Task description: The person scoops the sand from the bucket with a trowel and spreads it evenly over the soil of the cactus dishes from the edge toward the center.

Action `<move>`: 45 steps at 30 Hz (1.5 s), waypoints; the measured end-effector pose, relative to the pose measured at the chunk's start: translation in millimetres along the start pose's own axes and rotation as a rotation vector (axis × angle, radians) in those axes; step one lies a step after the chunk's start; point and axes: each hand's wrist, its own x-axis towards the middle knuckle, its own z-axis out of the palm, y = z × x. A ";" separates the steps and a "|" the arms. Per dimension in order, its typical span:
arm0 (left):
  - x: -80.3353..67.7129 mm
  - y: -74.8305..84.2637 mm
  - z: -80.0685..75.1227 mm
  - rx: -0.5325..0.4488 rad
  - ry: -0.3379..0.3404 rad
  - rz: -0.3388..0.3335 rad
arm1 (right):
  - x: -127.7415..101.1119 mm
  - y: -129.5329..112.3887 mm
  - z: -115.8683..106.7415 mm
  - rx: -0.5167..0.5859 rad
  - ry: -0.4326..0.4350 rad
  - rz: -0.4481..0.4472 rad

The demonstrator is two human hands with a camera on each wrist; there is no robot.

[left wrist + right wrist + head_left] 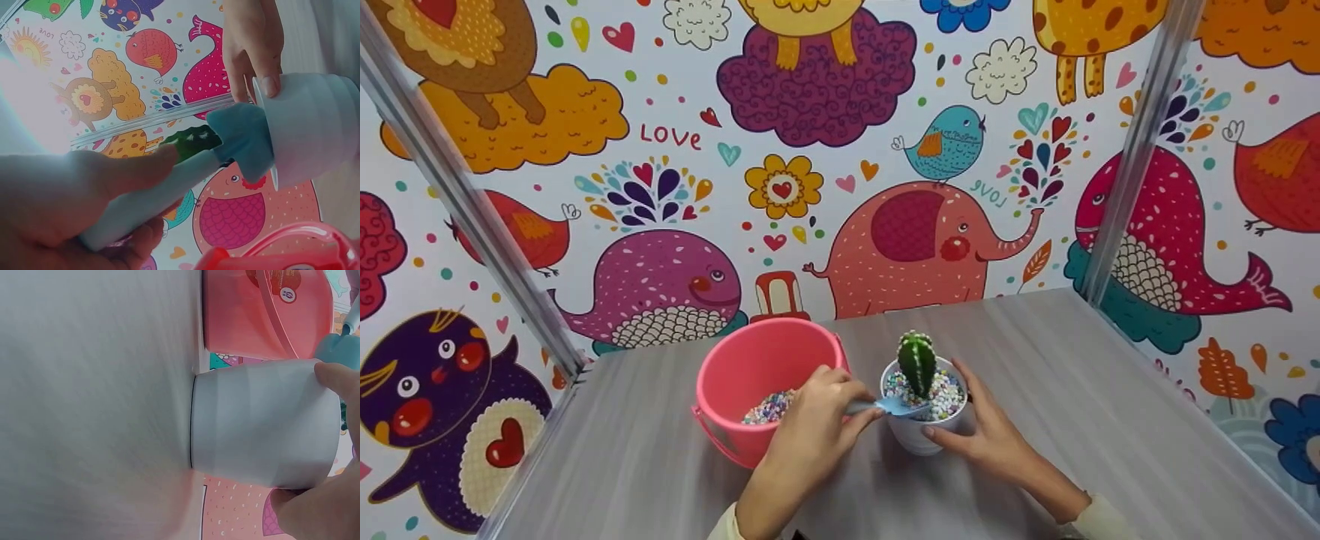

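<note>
A: Nearest first: what have the hands got hold of?

B: The left hand (817,409) has its fingers (132,169) curled round the handle of a small pale-blue plastic scoop (885,406), and the scoop's blade sits just past the fingertips, over the rim of a small white ribbed ceramic pot (915,435). The right hand (986,435) cups that pot from the side, with the thumb on the near wall by the rim and the other fingers wrapped round the far side.

A: And what is inside the fingers' hold?

B: A stubby green cactus (916,361) stands upright in the pot, bedded in tiny multicoloured pebbles (945,394). The pot stands on the grey wood-grain worktop (1072,390).

A: How would it handle?

B: I'd judge the pot stiff, smooth and a bit slippery, breakable if tipped, and fairly heavy for its size with that gravel in it. The wall below the rim is the place to hold, clear of the spines. The scoop looks light and rigid.

A: Beyond the fingers?

B: A round pink plastic bucket (750,367) stands just behind the left hand, touching or nearly touching the pot, with more pebbles in its bottom. Farther off is the cartoon-animal wall (660,277).
</note>
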 end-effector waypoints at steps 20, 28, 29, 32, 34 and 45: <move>-2.2 -3.6 -16.4 -0.035 -0.044 0.048 | 0.7 2.3 -0.7 0.012 0.005 -0.024; -3.7 -6.8 -18.5 0.090 -0.044 0.165 | 0.3 3.9 0.3 0.011 0.009 -0.064; -3.7 -7.3 -18.4 0.109 -0.040 0.176 | 0.4 4.1 0.4 0.010 0.007 -0.066; -3.6 -8.5 -19.0 0.146 -0.024 0.202 | 0.6 3.8 0.5 0.013 0.005 -0.060; -4.0 -9.4 -20.2 0.153 -0.011 0.213 | 0.9 3.6 0.1 0.014 0.000 -0.044; -9.4 -22.4 -36.2 0.116 0.096 0.157 | 1.8 5.6 -1.4 0.017 -0.007 -0.024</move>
